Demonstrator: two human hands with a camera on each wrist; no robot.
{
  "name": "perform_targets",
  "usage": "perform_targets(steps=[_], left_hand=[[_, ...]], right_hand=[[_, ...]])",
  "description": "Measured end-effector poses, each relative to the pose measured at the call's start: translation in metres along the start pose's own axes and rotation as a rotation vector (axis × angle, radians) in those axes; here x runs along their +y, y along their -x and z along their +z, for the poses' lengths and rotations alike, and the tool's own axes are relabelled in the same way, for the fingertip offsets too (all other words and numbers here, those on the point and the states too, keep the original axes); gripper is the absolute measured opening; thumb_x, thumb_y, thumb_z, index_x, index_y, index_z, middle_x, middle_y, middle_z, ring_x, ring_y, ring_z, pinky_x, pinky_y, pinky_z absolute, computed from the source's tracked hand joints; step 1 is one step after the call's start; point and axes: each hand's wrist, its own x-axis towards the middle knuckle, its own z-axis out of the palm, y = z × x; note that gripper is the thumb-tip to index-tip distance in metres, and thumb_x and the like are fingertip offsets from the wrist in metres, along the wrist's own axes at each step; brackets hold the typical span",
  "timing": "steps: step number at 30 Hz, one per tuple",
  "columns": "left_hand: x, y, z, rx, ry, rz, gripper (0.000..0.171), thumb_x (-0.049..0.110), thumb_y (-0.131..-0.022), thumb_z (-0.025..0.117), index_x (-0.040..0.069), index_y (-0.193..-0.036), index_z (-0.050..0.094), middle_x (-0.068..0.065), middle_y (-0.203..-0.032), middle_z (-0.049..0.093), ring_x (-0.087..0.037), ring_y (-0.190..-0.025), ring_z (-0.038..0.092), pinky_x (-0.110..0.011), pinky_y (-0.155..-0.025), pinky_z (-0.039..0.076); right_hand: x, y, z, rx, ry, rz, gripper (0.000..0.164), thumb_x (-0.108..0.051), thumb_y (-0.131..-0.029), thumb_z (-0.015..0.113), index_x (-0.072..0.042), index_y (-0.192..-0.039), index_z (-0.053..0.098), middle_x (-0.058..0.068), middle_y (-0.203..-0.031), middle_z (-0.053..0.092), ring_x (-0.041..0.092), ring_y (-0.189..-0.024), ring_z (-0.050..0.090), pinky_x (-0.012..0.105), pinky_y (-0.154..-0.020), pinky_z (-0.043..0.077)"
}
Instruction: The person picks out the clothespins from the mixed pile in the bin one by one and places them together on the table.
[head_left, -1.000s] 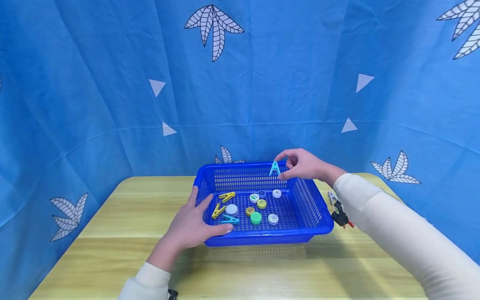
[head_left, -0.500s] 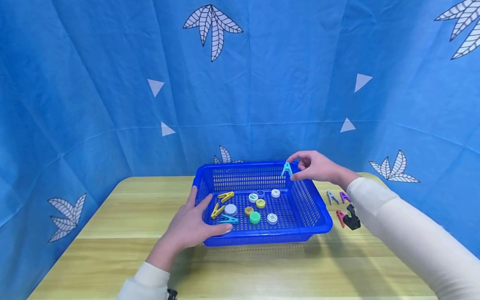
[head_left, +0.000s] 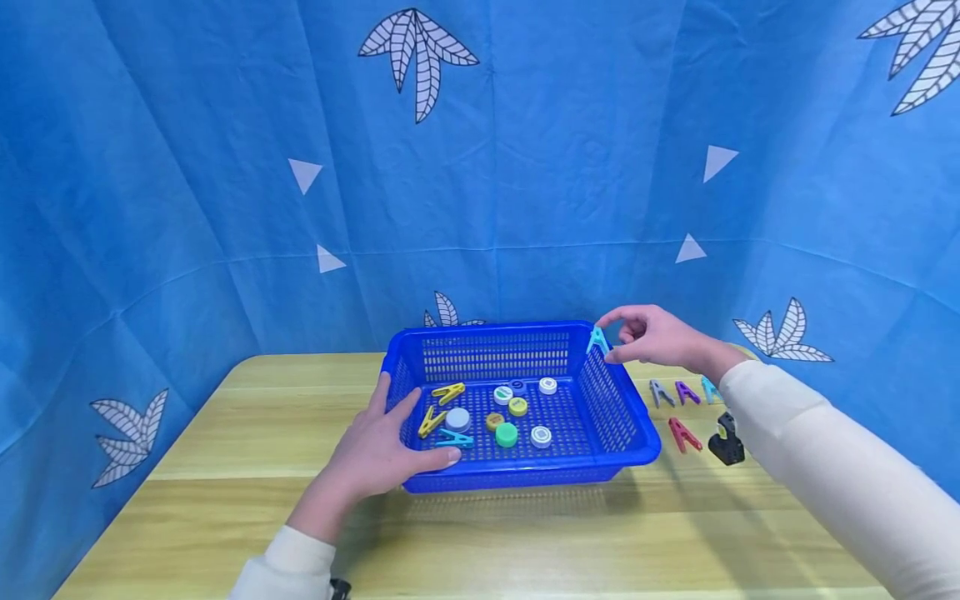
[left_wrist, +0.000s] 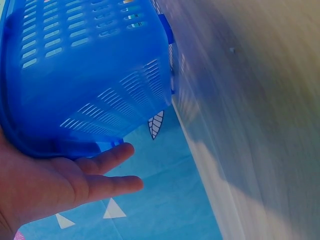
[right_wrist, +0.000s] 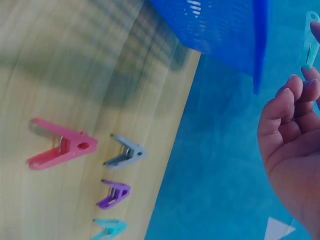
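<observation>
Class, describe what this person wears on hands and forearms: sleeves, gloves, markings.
The left hand and right hand are ungloved. The left sleeve and right sleeve are long, off-white and without visible markings. A black device shows beside the right sleeve, and a small black piece by the left.

Head view bright — wrist views soft

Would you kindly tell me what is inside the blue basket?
Two yellow clothespins, a turquoise clothespin and eight bottle caps lie in the basket. The left hand partly covers its near left corner, hiding anything beneath.
</observation>
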Motion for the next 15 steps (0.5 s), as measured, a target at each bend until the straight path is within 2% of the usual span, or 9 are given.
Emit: perform_targets(steps=[7, 15], left_hand=[[0.0, 0.001, 0.0, -0.001, -0.005, 0.0, 0.117, 0.083, -0.068, 0.067, 0.015, -0.158, 0.034, -0.017, -0.166, -0.004, -0.056, -0.142, 0.017, -0.075, -0.1, 0.029], [0.001, 0.001, 0.001, 0.002, 0.004, -0.006, 0.115, 0.08, -0.07, 0.069, 0.015, -0.158, 0.034, -0.017, -0.166, -0.004, -0.055, -0.143, 0.015, -0.076, -0.1, 0.027]], right_hand=[[0.013, 0.011, -0.006, -0.021, -0.027, 0.023, 0.052, -0.02, -0.087, 0.08, -0.006, -0.131, 0.058, 0.005, -0.075, 0.048, 0.021, -0.069, 0.049, 0.036, -0.065, 0.048], [0.027, 0.023, -0.012, -0.022, -0.066, 0.042, 0.05, -0.016, -0.089, 0.077, -0.004, -0.133, 0.057, 0.005, -0.075, 0.046, 0.019, -0.067, 0.049, 0.035, -0.063, 0.049]])
